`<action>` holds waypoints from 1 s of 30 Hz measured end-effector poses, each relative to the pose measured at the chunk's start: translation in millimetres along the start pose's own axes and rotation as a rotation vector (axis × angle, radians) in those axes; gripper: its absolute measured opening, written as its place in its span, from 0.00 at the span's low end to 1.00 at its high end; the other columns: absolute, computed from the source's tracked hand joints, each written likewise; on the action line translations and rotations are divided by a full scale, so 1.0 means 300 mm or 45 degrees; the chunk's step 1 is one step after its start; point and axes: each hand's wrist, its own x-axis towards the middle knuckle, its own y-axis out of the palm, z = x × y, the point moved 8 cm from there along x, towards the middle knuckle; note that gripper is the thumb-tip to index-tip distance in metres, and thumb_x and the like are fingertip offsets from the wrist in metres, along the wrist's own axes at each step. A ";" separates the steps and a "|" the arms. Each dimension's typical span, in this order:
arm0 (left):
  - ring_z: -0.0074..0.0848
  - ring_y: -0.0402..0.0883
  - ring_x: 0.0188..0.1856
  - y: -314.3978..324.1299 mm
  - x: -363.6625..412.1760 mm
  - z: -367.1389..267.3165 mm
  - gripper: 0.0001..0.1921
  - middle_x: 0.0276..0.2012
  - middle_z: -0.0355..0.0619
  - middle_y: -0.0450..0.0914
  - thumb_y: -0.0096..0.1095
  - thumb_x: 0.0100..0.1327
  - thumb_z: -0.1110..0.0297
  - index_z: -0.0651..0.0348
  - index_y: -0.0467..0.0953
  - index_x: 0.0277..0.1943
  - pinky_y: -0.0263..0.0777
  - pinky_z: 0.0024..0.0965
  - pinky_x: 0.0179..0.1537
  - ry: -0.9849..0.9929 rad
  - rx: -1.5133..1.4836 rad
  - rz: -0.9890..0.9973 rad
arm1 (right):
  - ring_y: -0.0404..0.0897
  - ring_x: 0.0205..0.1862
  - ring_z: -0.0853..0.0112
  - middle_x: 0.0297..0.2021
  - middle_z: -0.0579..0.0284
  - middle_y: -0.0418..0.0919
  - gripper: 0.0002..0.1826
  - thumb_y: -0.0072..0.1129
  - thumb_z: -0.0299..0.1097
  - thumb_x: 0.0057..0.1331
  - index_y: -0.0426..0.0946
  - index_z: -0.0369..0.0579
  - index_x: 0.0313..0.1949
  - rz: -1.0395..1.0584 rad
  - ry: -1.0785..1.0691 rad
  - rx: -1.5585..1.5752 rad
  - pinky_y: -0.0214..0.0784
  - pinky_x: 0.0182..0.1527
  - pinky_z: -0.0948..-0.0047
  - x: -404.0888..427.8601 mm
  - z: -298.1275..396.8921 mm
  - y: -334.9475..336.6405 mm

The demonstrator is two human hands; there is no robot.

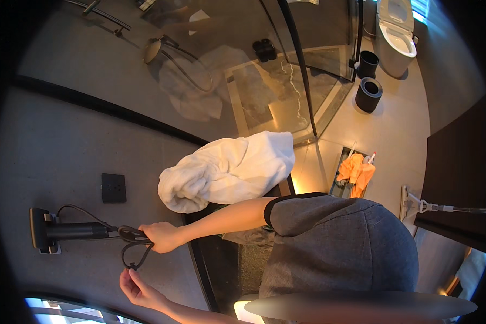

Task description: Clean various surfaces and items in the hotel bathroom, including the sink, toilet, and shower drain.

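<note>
A black hair dryer [77, 231] hangs in a holder on the grey wall, head at the left of the view. Its dark cord [130, 233] is gathered into a coiled bundle below the handle. My right hand [162, 237] grips this bundle where the coils cross. Lower in the view, my left hand [139, 287] pinches the bottom of a hanging cord loop between thumb and fingertips, at a small dark piece on the cord. My right forearm passes beside a bundled white towel [231, 170]. The right fingers partly hide the coils.
A black wall socket [114, 188] sits beside the dryer. Beyond the glass partition [243, 36] hangs a shower head [152, 51]. On the floor are a caddy with orange gloves [355, 172], two black bins [368, 95], a squeegee [423, 205] and a toilet [397, 40].
</note>
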 end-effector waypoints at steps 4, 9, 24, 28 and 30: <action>0.18 0.69 0.31 0.003 -0.007 0.088 0.11 0.32 0.44 0.72 0.51 0.54 0.69 0.69 0.70 0.37 0.64 0.18 0.32 -0.328 -0.257 -0.025 | 0.71 0.32 0.55 0.27 0.49 0.72 0.15 0.50 0.32 0.46 0.64 0.43 0.35 -0.014 -0.047 0.022 0.62 0.34 0.62 0.010 0.019 0.013; 0.18 0.71 0.30 0.034 -0.011 0.108 0.09 0.28 0.43 0.75 0.56 0.49 0.75 0.66 0.73 0.35 0.64 0.18 0.33 -0.387 -0.279 -0.149 | 0.73 0.34 0.63 0.29 0.48 0.72 0.22 0.58 0.36 0.44 0.66 0.36 0.36 -0.039 -0.098 -0.023 0.64 0.35 0.70 0.037 -0.037 0.012; 0.20 0.69 0.33 0.074 -0.069 0.164 0.05 0.31 0.41 0.72 0.53 0.52 0.75 0.63 0.68 0.33 0.61 0.22 0.36 -0.304 -0.986 -0.133 | 0.71 0.29 0.71 0.26 0.57 0.72 0.15 0.54 0.30 0.47 0.64 0.38 0.34 0.029 -0.127 0.158 0.61 0.33 0.76 0.017 -0.037 0.053; 0.19 0.69 0.34 0.073 -0.068 0.178 0.07 0.32 0.42 0.73 0.52 0.52 0.74 0.64 0.69 0.36 0.60 0.22 0.38 -0.318 -1.147 -0.039 | 0.71 0.27 0.71 0.25 0.59 0.72 0.14 0.54 0.29 0.48 0.64 0.39 0.34 0.029 -0.167 0.131 0.62 0.32 0.76 0.026 -0.050 0.067; 0.20 0.68 0.36 0.102 -0.069 0.185 0.09 0.33 0.42 0.73 0.52 0.53 0.73 0.64 0.69 0.38 0.60 0.24 0.40 -0.309 -1.219 0.159 | 0.71 0.28 0.72 0.26 0.60 0.72 0.14 0.54 0.28 0.48 0.64 0.40 0.35 0.064 -0.172 0.196 0.61 0.33 0.77 0.025 -0.043 0.074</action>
